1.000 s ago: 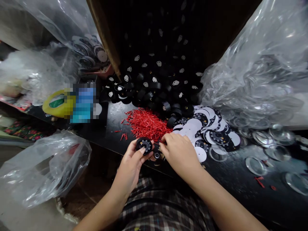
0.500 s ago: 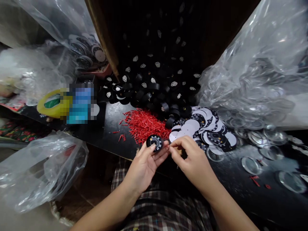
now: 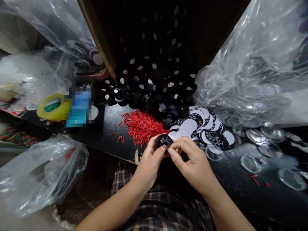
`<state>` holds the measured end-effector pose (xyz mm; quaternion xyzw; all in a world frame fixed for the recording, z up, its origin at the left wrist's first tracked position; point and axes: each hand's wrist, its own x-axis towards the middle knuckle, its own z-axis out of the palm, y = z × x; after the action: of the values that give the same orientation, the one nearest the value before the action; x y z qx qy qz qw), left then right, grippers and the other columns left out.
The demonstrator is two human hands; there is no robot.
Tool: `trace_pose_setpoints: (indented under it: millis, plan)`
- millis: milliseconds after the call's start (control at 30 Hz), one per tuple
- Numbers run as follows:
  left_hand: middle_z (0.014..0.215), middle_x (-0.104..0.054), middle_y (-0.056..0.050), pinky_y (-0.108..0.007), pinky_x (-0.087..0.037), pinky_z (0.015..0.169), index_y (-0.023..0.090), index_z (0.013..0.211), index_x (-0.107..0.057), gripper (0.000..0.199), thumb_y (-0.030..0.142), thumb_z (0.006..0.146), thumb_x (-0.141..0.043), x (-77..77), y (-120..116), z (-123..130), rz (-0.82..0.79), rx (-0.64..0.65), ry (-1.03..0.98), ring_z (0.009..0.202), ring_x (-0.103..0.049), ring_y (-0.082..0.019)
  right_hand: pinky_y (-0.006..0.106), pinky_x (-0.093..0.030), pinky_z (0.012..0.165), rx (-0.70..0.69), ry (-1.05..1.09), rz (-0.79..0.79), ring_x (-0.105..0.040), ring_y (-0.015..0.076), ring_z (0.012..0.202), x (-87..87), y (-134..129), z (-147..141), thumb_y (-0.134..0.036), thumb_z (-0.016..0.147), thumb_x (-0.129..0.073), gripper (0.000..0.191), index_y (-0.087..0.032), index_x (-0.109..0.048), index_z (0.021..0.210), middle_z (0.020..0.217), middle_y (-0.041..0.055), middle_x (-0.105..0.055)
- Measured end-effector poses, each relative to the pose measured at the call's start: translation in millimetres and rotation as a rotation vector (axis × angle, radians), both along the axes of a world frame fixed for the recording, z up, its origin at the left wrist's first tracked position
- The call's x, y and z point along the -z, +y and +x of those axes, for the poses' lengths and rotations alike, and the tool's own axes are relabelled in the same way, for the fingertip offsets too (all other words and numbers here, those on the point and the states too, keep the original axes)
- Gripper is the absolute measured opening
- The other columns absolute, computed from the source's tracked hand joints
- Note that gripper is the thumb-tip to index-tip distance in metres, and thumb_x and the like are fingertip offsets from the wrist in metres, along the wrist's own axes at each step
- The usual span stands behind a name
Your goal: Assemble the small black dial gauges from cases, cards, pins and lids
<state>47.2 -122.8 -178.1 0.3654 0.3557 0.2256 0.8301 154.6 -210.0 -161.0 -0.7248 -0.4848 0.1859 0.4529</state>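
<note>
My left hand [image 3: 151, 162] is wrapped round a small round black gauge [image 3: 165, 140] with white markings on its dial, which faces up towards me. Thumb and forefinger of my right hand [image 3: 193, 158] are pinched at the gauge's near edge, on a tiny red pointer [image 3: 167, 148] that shows only in part. Just beyond the gauge lies a heap of red pointers [image 3: 144, 126]. To the right of it, loose dial discs [image 3: 187, 126], some black-printed and some plain white, are piled up.
Black gauge housings [image 3: 151, 88] fill the dark box behind. Clear round covers [image 3: 250, 163] lie on the black tabletop [image 3: 231, 179] at right, below a plastic bag [image 3: 250, 86] full of them. A yellow tape roll [image 3: 42, 107] sits at left, above a hanging plastic bag [image 3: 45, 176].
My left hand has moved right and curled its fingers round the gauge. The gauge has come to my right fingertips, which now meet its near edge. The view has shifted slightly.
</note>
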Motion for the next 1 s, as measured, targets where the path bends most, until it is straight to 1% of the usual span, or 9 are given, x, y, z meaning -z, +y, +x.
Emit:
trace_pose_setpoints:
  millis: [100,233,333,433,500,700,833,933,1000]
  plan:
    - [0.107,-0.067,0.0,-0.028,-0.049,0.091,0.024,0.105,-0.059,0.022,0.023,0.083,-0.063,1.2,-5,4,-0.01,0.051,-0.05,0.104,-0.061,-0.017,0.031,-0.04,0.074,0.036,-0.044,-0.039,-0.051,0.0154,0.077,3.5,1,0,-0.022,0.092,-0.05,0.013,-0.021,-0.058,0.081,0.082,0.0017,-0.055]
    - [0.11,-0.065,-0.001,-0.029,-0.048,0.093,0.024,0.104,-0.059,0.019,0.023,0.085,-0.061,2.7,-7,1,0.106,0.074,-0.048,0.107,-0.059,-0.017,0.032,-0.04,0.072,0.033,-0.085,-0.065,-0.051,0.0158,0.078,3.0,-3,2,-0.023,0.092,-0.05,0.012,-0.02,-0.058,0.083,0.085,0.0026,-0.054]
    - [0.111,-0.065,-0.001,-0.031,-0.047,0.096,0.023,0.105,-0.058,0.019,0.024,0.086,-0.061,2.3,-5,-2,0.175,0.099,-0.042,0.109,-0.059,-0.018,0.031,-0.04,0.072,-0.003,-0.061,-0.062,-0.051,0.0158,0.079,1.0,-5,5,-0.023,0.092,-0.05,0.012,-0.021,-0.059,0.085,0.084,0.0024,-0.053]
    - [0.111,-0.066,-0.002,-0.033,-0.046,0.098,0.023,0.106,-0.057,0.02,0.024,0.086,-0.06,-0.9,-3,-3,0.227,0.119,-0.029,0.109,-0.059,-0.018,0.031,-0.04,0.072,-0.028,-0.039,-0.052,-0.051,0.0157,0.079,0.2,-6,6,-0.023,0.093,-0.05,0.011,-0.022,-0.059,0.087,0.084,0.002,-0.053]
    - [0.11,-0.066,-0.003,-0.032,-0.045,0.098,0.022,0.106,-0.057,0.02,0.024,0.086,-0.06,-4.3,-3,-4,0.274,0.118,0.0,0.108,-0.06,-0.018,0.031,-0.039,0.072,-0.014,-0.059,-0.046,-0.052,0.0163,0.081,-0.2,-7,6,-0.023,0.093,-0.05,0.011,-0.022,-0.059,0.087,0.085,0.0023,-0.054]
    - [0.102,-0.069,-0.002,-0.026,-0.048,0.087,0.021,0.101,-0.057,0.016,0.021,0.085,-0.059,-11.9,-6,-7,0.469,0.104,0.12,0.095,-0.064,-0.016,0.029,-0.039,0.071,0.011,-0.038,-0.046,-0.052,0.0155,0.077,-5.3,-10,-3,-0.023,0.095,-0.049,0.015,-0.021,-0.056,0.081,0.078,0.0006,-0.054]
    - [0.099,-0.069,0.001,-0.022,-0.048,0.082,0.025,0.106,-0.058,0.023,0.017,0.084,-0.057,-12.3,-10,-12,0.624,0.1,0.221,0.089,-0.064,-0.013,0.026,-0.039,0.066,0.05,-0.012,-0.033,-0.052,0.0138,0.072,-9.8,-11,-14,-0.02,0.094,-0.049,0.016,-0.021,-0.056,0.08,0.075,-0.0005,-0.056]
    - [0.101,-0.069,0.003,-0.023,-0.047,0.084,0.027,0.11,-0.059,0.031,0.014,0.083,-0.058,-12.6,-11,-17,0.715,0.106,0.265,0.09,-0.063,-0.014,0.025,-0.039,0.062,0.083,0.008,-0.024,-0.053,0.0135,0.069,-10.1,-11,-21,-0.021,0.094,-0.048,0.018,-0.022,-0.056,0.079,0.074,-0.0004,-0.057]
    - [0.102,-0.069,0.003,-0.024,-0.047,0.085,0.028,0.11,-0.06,0.032,0.013,0.082,-0.059,-13.0,-8,-18,0.732,0.118,0.274,0.091,-0.063,-0.015,0.025,-0.039,0.058,0.114,0.017,-0.06,-0.052,0.0132,0.065,-8.6,-12,-21,-0.024,0.094,-0.048,0.019,-0.021,-0.055,0.077,0.07,-0.0007,-0.057]
